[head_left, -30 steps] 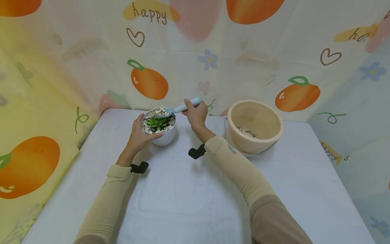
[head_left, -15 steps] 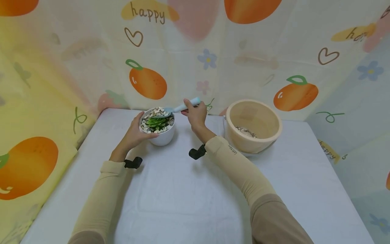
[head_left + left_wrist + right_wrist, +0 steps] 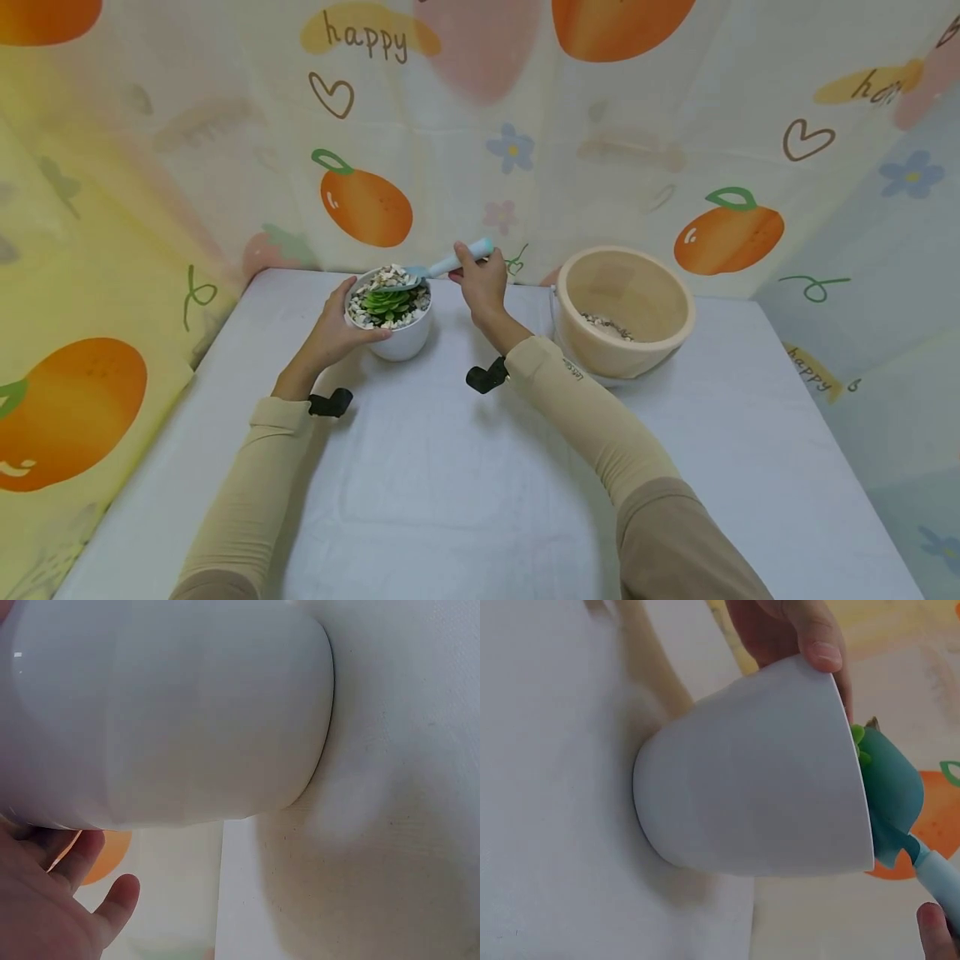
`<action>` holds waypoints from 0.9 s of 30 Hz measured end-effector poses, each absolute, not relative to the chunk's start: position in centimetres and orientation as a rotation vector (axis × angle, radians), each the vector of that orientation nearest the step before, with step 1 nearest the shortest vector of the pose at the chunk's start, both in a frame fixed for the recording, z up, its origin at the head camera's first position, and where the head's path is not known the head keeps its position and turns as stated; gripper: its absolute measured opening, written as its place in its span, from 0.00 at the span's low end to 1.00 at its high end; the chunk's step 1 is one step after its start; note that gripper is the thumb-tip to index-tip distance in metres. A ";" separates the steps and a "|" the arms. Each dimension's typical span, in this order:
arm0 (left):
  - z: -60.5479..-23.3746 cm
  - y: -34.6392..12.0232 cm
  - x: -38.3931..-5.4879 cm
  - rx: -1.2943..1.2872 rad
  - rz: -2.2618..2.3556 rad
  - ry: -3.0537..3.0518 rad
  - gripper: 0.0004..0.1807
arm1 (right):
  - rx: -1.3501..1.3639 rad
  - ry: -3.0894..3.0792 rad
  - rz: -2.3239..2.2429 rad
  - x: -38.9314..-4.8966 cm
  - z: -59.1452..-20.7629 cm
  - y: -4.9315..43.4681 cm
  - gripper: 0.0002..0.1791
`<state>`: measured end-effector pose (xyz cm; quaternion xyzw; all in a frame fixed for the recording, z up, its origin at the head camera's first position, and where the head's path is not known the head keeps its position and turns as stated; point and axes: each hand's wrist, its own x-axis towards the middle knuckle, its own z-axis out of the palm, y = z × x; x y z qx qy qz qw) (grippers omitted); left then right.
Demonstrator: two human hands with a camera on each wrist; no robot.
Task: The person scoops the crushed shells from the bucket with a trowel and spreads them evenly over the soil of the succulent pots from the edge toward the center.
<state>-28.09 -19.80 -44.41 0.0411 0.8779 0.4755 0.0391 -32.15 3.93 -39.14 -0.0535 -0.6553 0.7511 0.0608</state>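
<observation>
A white flowerpot [image 3: 405, 342] stands upright near the back edge of the table, holding a green succulent [image 3: 385, 307] ringed by pale pebbles [image 3: 390, 277]. My left hand [image 3: 326, 333] grips the pot at its left side near the rim, thumb across the front. In the right wrist view the thumb presses just under the rim. From the right, my right hand [image 3: 483, 283] holds the light-blue handle of a small trowel [image 3: 453, 262]. Its teal blade [image 3: 892, 787] lies over the pot's mouth beside the leaves, with pebbles around it in the head view.
To the right stands a large beige pot [image 3: 622, 358] with some small stones [image 3: 607, 327] on its bottom. A white cloth covers the table [image 3: 450, 500]. Behind it hangs a printed curtain [image 3: 465, 183] with oranges, reaching down to the table's back edge.
My left hand and forearm have shifted slightly left, the thumb drawing back along the pot's front. The trowel and my right hand stay nearly in place over the pot.
</observation>
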 end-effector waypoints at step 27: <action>-44.3 -19.9 -27.4 0.134 1.401 2.733 0.66 | -0.100 -2.073 2.124 -31.5 -38.7 3.7 0.19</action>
